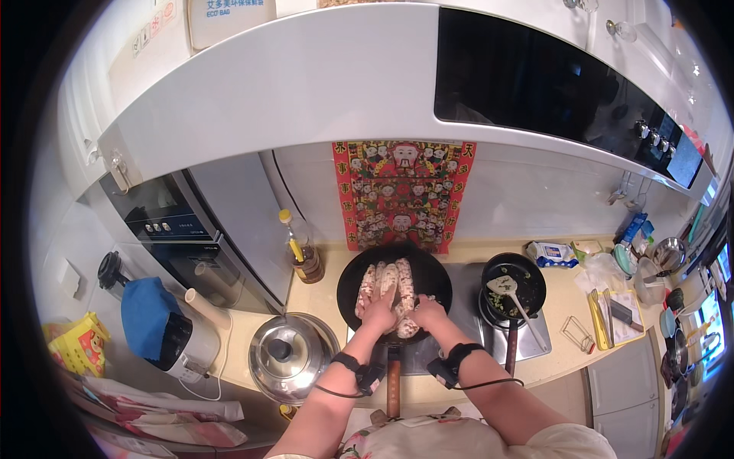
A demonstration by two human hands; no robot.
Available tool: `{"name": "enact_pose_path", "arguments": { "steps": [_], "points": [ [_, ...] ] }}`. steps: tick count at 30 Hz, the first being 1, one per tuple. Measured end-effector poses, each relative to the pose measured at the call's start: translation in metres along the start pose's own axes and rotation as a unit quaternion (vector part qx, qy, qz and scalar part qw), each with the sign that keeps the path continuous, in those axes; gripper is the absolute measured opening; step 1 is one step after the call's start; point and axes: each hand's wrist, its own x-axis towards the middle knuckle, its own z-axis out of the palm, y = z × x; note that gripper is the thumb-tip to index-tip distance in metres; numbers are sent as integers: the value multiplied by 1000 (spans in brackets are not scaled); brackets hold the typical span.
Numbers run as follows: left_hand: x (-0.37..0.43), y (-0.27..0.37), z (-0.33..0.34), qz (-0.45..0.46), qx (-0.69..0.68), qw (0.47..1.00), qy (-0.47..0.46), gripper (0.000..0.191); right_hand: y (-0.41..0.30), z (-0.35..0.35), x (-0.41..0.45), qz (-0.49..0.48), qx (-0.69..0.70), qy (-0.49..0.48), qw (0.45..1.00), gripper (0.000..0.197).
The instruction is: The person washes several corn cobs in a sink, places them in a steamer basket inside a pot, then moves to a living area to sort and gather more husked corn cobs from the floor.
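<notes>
A large black wok (433, 275) with a wooden handle (393, 378) sits on the stove before me. Several speckled white-and-red corn cobs (405, 281) lie in it, most of them side by side, pointing away from me. My left hand (379, 312) rests on the cobs at the left with its fingers spread. My right hand (427, 314) is inside the wok's right side, its fingertips at the near right cob (408, 328). Whether either hand grips a cob is hard to see.
Left of the wok stand a steel pot with a glass lid (281, 370) and an oil bottle (308, 264). To the right, a small frying pan (522, 275) holds green scraps and a slotted turner (504, 285). Farther right, a knife (625, 312) and tongs lie on a yellow-edged board (601, 338). A range hood (344, 74) hangs above.
</notes>
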Motion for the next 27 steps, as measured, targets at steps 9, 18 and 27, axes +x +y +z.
{"name": "enact_pose_path", "arguments": {
  "steps": [9,18,27],
  "points": [
    [-20,16,-19,11,51,999,-13,71,5,2,16,-50,172,-21,984,98],
    [-36,17,-19,63,46,997,-7,65,8,-2,37,9,321,134,938,74],
    [-31,0,-15,66,117,991,-4,78,7,-5,34,18,199,165,966,54]
  ]
}}
